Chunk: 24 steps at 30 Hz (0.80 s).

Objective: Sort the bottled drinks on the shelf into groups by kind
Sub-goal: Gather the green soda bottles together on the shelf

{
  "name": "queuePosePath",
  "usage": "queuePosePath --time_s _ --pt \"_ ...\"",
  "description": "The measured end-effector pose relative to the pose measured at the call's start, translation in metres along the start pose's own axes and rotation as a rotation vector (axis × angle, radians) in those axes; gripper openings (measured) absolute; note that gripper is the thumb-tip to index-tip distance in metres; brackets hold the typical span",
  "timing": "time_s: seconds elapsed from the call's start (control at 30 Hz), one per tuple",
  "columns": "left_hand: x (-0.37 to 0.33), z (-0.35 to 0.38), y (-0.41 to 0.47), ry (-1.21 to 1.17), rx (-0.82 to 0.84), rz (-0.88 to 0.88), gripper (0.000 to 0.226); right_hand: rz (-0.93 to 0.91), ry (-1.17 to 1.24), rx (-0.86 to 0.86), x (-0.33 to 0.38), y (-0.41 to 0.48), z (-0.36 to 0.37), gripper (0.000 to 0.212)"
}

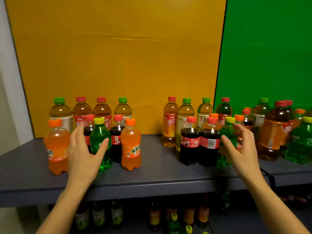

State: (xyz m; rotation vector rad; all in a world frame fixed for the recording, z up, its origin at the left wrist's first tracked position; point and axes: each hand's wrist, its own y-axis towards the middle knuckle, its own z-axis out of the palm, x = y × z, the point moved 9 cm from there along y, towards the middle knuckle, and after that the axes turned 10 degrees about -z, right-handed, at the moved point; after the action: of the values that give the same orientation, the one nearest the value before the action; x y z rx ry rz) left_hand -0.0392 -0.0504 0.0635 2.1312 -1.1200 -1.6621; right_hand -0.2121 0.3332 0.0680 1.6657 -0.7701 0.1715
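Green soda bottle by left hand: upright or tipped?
Upright. The green soda bottle stands on its base on the shelf, yellow cap on top; the left hand is open beside it.

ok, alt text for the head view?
Two bare hands, left and right, reach open toward mixed bottles on a dark shelf: orange soda, green soda, colas in front, tea bottles behind, against yellow and green backdrops.
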Motion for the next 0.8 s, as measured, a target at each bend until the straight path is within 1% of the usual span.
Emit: queuePosePath --time_s 0.07,0.1,0.2,0.3,0.37,0.43,0.5,0.57,0.63,0.73,0.8 --pt "0.002 0.007 0.009 0.027 -0.060 -0.012 0.077 0.008 -0.058 -0.029 -0.012 0.010 0.001 0.067" --pt "0.006 0.013 0.013 0.041 -0.068 -0.027 0.076 0.017 -0.072 -0.034 -0.021 0.014 0.004 0.069" --pt "0.017 0.030 0.017 0.047 -0.058 -0.068 0.071 0.079 -0.102 -0.041 -0.043 0.018 0.013 0.067" --pt "0.021 0.034 0.016 0.085 -0.112 -0.057 0.066 0.118 -0.094 -0.063 -0.058 0.018 0.017 0.063" --pt "0.022 0.036 0.016 0.112 -0.145 -0.050 0.062 0.120 -0.110 -0.084 -0.063 0.015 0.018 0.066" --pt "0.023 0.037 0.015 0.132 -0.159 -0.057 0.065 0.111 -0.102 -0.115 -0.064 0.013 0.017 0.069" --pt "0.026 0.037 0.016 0.133 -0.163 -0.065 0.071 0.100 -0.099 -0.133 -0.063 0.012 0.016 0.065" --pt "0.026 0.037 0.016 0.109 -0.159 -0.067 0.073 0.098 -0.108 -0.157 -0.061 0.011 0.012 0.057" --pt "0.027 0.038 0.016 0.055 -0.135 -0.075 0.071 0.098 -0.119 -0.171 -0.057 0.008 0.011 0.054" --pt "0.023 0.037 0.012 -0.020 -0.113 -0.057 0.069 0.072 -0.134 -0.175 -0.049 0.004 0.007 0.061" --pt "0.019 0.032 0.008 -0.074 -0.130 -0.052 0.068 0.104 -0.134 -0.147 -0.052 0.002 0.007 0.062"
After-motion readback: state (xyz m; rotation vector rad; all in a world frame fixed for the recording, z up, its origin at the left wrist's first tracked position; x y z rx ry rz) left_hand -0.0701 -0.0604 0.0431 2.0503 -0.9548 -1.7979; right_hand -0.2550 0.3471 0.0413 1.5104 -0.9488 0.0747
